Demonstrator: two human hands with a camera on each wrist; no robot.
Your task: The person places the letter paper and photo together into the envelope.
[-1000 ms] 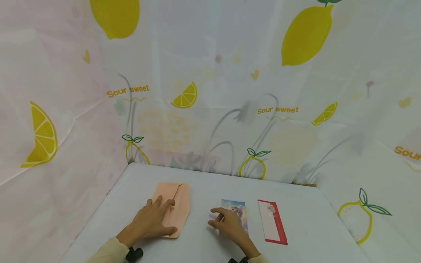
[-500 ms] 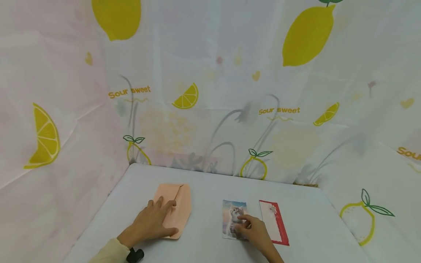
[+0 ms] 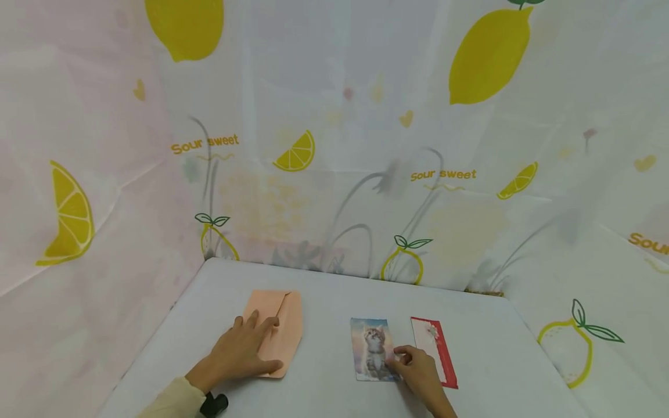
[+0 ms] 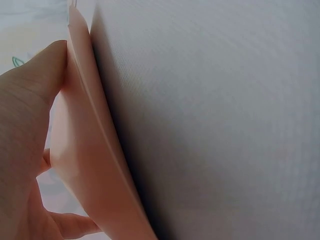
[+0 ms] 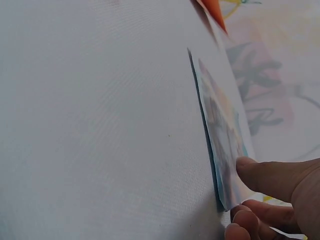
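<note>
On the left of the white table lies a peach paper envelope [image 3: 290, 331], its flap folded over. My left hand [image 3: 235, 351] rests on it with fingers spread, and in the left wrist view the thumb [image 4: 50, 67] touches the paper near one edge. Right of centre is a card with a picture of a kitten [image 3: 372, 345]. My right hand [image 3: 418, 371] pinches the lower right edge of this card; in the right wrist view the thumb [image 5: 265, 177] presses its top while the other fingers sit at its edge, close under it.
A red and white card [image 3: 444, 357] with a small flower decoration lies just right of the kitten card, partly behind the right hand. White cloth walls [image 3: 334, 220] printed with lemons stand behind and beside the table [image 3: 313, 290].
My right hand has moved right across the kitten card to its right edge and now pinches it there, leaving most of the picture uncovered. The left hand has stayed on the envelope.
</note>
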